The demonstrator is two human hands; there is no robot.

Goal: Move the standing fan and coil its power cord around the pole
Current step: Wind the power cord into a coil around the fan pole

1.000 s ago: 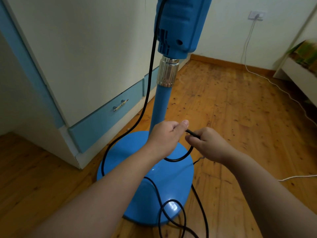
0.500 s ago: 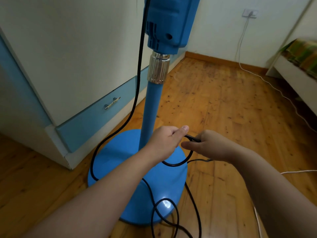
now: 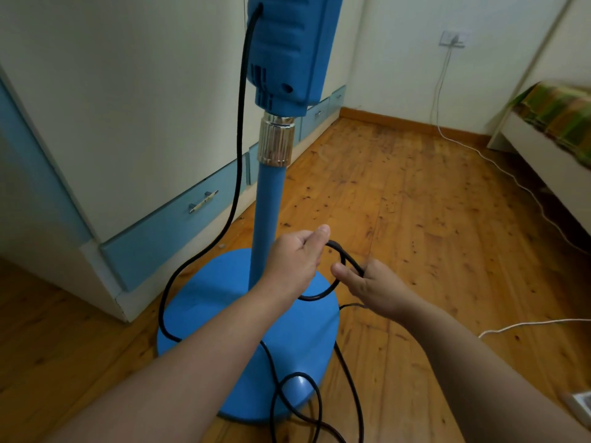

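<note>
Fingers (image 3: 311, 247) of left hand (image 3: 294, 262) curled round thin black power cord (image 3: 238, 155); right hand (image 3: 371, 287) pinches same cord just right of it — small loop sags between them. Hands just right of blue metal fan pole (image 3: 266, 206). Cord hangs left of pole, crosses round blue base (image 3: 224, 314), loops near on knotty wooden floor (image 3: 415, 219). White-and-blue wardrobe (image 3: 128, 91) at left.

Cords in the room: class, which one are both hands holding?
The black power cord, gripped by the left hand and right hand. The white cable from the wall socket lies untouched along the floor.
</note>
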